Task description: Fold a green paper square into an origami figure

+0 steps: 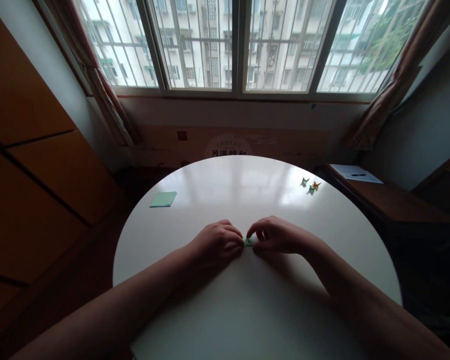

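A small piece of folded green paper (249, 241) lies on the white table between my two hands, partly covered by fingertips. My left hand (220, 241) is closed, its fingertips pinching the paper's left side. From the other side, my right hand (279, 236) has its curled index finger and thumb around the paper's right part. The exact folds are too small to make out.
On the round white table (210, 310), a stack of green paper squares (163, 199) lies at the left. Several small folded paper figures, two green (304, 181) and one orange (316, 185), stand at the back right. Beyond them, a brown side table (401, 205) holds white paper (354, 173) and a pen.
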Action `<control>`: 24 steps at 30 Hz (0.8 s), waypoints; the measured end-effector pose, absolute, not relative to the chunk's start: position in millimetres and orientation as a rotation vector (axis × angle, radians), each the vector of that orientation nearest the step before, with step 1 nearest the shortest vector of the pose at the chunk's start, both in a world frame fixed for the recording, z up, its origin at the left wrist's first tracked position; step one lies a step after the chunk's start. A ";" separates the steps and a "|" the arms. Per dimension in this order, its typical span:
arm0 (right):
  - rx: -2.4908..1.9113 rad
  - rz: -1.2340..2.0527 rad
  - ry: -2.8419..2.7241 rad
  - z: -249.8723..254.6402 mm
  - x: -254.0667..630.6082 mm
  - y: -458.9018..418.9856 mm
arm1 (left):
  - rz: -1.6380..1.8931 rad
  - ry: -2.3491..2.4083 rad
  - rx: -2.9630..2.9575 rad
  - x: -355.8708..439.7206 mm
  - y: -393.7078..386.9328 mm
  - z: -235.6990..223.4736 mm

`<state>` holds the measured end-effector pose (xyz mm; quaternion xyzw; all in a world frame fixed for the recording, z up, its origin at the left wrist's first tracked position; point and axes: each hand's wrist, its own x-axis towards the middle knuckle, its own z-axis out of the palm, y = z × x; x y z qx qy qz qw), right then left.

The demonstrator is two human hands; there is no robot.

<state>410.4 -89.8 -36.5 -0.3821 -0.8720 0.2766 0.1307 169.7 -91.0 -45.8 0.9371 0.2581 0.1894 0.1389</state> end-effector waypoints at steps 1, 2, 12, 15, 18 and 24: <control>-1.106 0.790 -2.535 -36.6 410.3 -89.8 | 0.545 0.741 2.711 169.7 -91.0 -45.3; -1.104 0.769 -2.538 -36.3 410.2 -90.0 | 0.543 0.734 2.712 169.6 -91.1 -44.9; -1.047 0.744 -2.568 -33.4 409.8 -91.5 | 0.532 0.700 2.691 164.7 -85.6 -47.2; -1.057 0.736 -2.572 -32.6 408.1 -91.6 | 0.528 0.686 2.693 162.9 -82.9 -49.2; -1.055 0.700 -2.574 -33.0 404.7 -92.6 | 0.547 0.747 2.718 162.9 -83.6 -50.6; -1.048 0.721 -2.548 -35.4 402.2 -91.4 | 0.539 0.874 2.734 167.8 -93.0 -45.9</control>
